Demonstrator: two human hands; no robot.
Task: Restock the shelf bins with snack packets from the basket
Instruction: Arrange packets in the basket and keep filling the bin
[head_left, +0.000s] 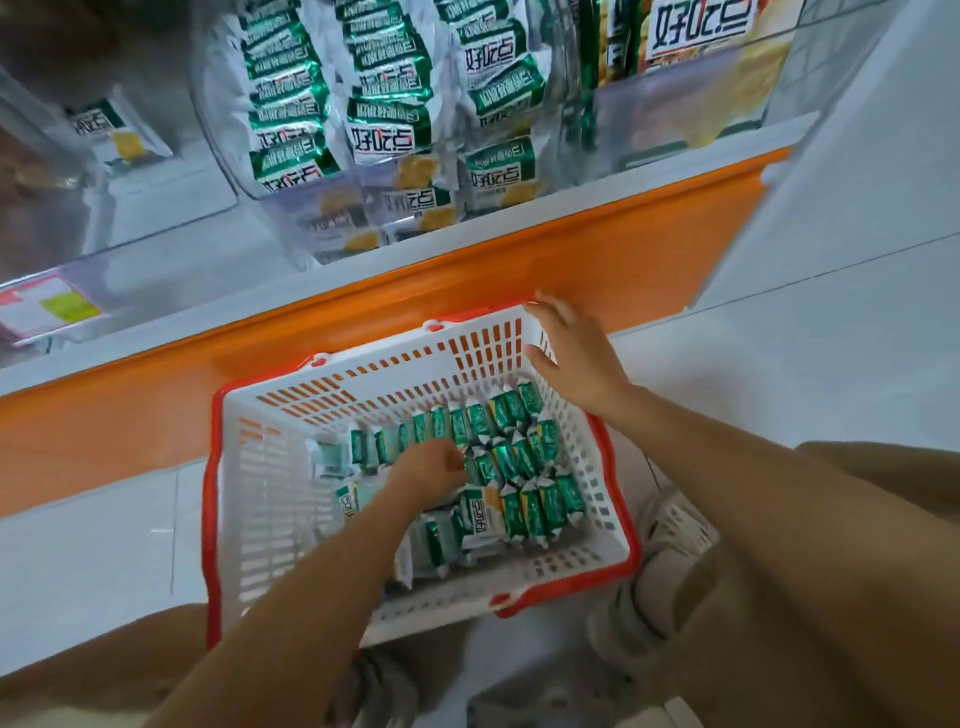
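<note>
A white basket (270, 467) with a red rim sits on the floor below the shelf. Several green and white snack packets (524, 457) stand in rows inside it. My left hand (431, 470) reaches down into the basket, fingers curled among the packets; what it holds is hidden. My right hand (571, 353) hovers over the basket's far right corner, fingers spread and holding nothing. Above, a clear shelf bin (363, 130) holds several of the same packets.
The shelf has an orange front edge (467, 280). A nearly bare clear bin (119, 135) with one packet stands at the left, and another bin (691, 78) with packets at the right. My knees and shoes (670, 525) flank the basket on the pale floor.
</note>
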